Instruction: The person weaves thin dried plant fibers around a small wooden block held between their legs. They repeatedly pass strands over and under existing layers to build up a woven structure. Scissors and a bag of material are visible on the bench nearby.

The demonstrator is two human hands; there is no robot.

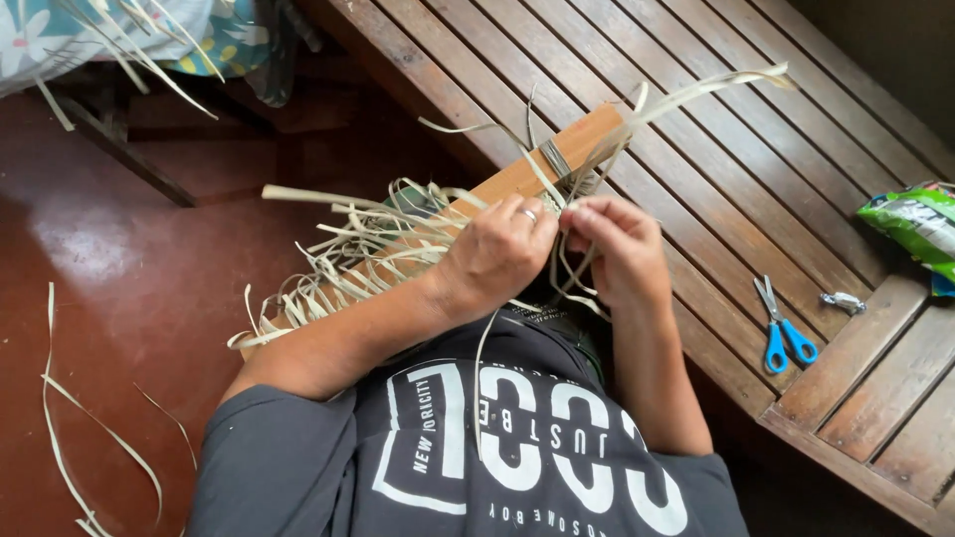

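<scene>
At the centre of my view, my left hand [494, 254] and my right hand [615, 249] meet almost knuckle to knuckle over a long wooden slat [517, 179]; both are curled narrow, fingertips pinched on pale dried leaf strips [582, 204] tied round the slat; my left carries a ring on one finger; whether my right thumb presses the strip or only lies beside it I cannot tell. From my hands the slat runs down toward eight o'clock, fringed along its length with looped and loose strip ends [338, 259]; toward one o'clock a few long strips [696, 94] trail up over the slatted wooden bench [756, 169]. At four o'clock on the bench lie blue-handled scissors [783, 328], blades closed, with a small metal clip [843, 301] just beside them; at three o'clock, at the frame's edge, sits a green snack packet [920, 224]. At eight o'clock stray strips [70, 428] lie on the red floor [119, 298]; at eleven o'clock a flowered cloth [129, 30] shows.
</scene>
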